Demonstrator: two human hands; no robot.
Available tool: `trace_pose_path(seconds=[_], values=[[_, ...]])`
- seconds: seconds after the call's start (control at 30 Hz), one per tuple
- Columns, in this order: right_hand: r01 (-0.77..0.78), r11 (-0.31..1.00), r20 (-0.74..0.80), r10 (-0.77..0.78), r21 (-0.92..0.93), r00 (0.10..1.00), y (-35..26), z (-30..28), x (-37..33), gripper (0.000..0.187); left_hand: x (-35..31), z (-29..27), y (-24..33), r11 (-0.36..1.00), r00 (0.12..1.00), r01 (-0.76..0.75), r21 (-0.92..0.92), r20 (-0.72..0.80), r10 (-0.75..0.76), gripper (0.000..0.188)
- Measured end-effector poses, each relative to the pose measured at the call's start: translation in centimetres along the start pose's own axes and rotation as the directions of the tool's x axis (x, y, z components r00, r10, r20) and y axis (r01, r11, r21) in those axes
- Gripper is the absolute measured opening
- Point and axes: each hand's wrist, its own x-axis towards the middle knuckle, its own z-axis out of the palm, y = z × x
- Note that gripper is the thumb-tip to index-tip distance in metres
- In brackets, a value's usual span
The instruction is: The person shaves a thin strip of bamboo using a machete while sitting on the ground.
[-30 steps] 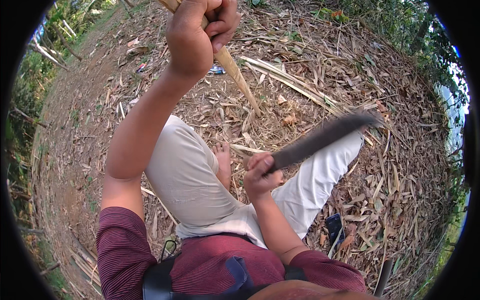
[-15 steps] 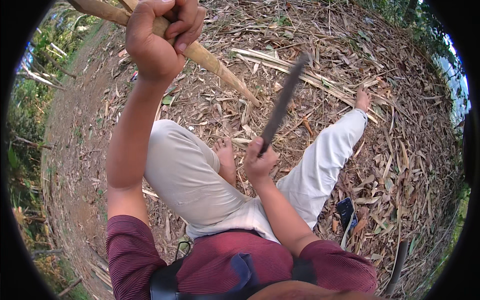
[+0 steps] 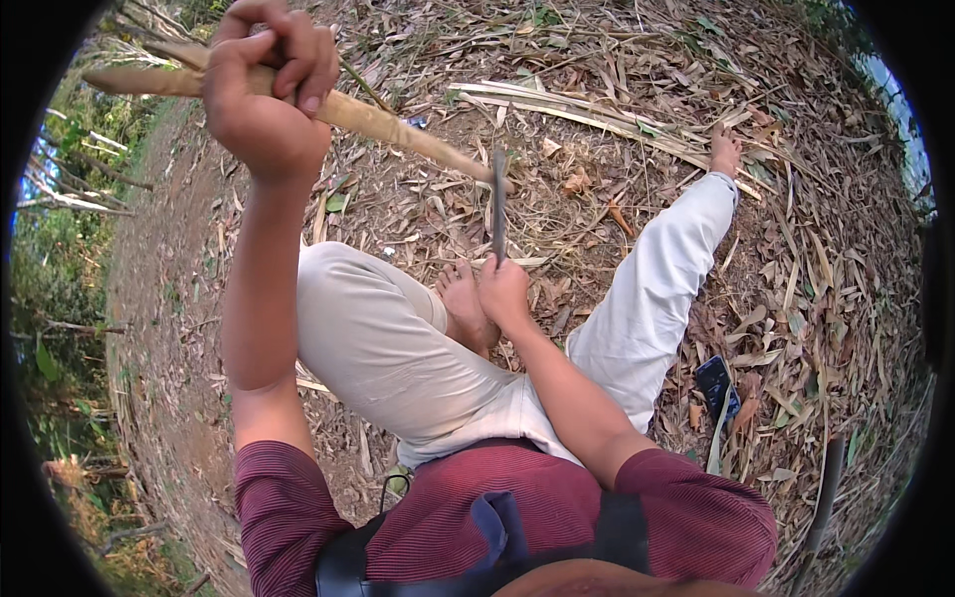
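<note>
My left hand [image 3: 274, 99], raised at the upper left, is closed around a pale wooden stick [image 3: 398, 129]. The stick slants down to the right and tapers to a narrow end over the litter. Beyond my fist, it shows two prongs or a second piece beside it; I cannot tell which. Close to my bare left foot [image 3: 463, 298], my right hand [image 3: 505, 294] grips a machete [image 3: 499, 209]. Its dark blade points away from me, edge-on, and overlaps the stick's narrow end. Whether blade and wood touch is unclear. The machete's handle is hidden in my fist.
Dry leaves and shavings cover the ground. Long pale split strips [image 3: 587, 121] lie ahead, reaching toward my bare right foot [image 3: 726, 151]. A dark phone-like object [image 3: 716, 386] rests right of my leg, with a dark rod [image 3: 828, 488] nearer me. Brush [image 3: 60, 259] borders the left.
The machete has swung left to the stick's narrow end, and its blade now stands nearly straight ahead. My left hand and the stick appear farther left, the stick lying flatter.
</note>
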Motion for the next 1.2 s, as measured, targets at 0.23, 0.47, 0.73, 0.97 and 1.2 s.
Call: trace_pose_path(seconds=[0.23,0.47,0.73,0.97,1.2], values=[[-0.022,0.717,-0.031,0.06,0.697,0.998,-6.8,-7.8,1.6,0.047,0.2,-3.9,0.3,0.999,0.998,-0.052,0.001,-0.047,0.052,0.018],[0.36,0.85,-0.212,-0.298,0.385,0.931,-6.5,-5.4,-1.5,0.045,-0.6,-0.7,0.1,0.997,1.0,-0.017,0.073,-0.014,0.018,0.022],[-0.167,0.85,-0.004,0.195,0.499,0.981,-2.9,-5.7,0.0,0.047,-1.0,-3.7,2.5,0.994,0.843,0.113,0.0,0.529,-0.096,0.035],[0.059,0.81,0.088,-0.135,0.584,0.987,-9.1,-9.0,-3.1,0.044,-1.4,-2.3,2.1,0.993,0.826,0.114,0.007,0.555,-0.098,0.035],[0.347,0.4,-0.238,-0.298,0.848,0.925,-15.9,-16.4,-4.4,0.053,-1.0,-1.7,2.1,0.995,0.822,0.076,0.061,0.561,-0.097,0.03]])
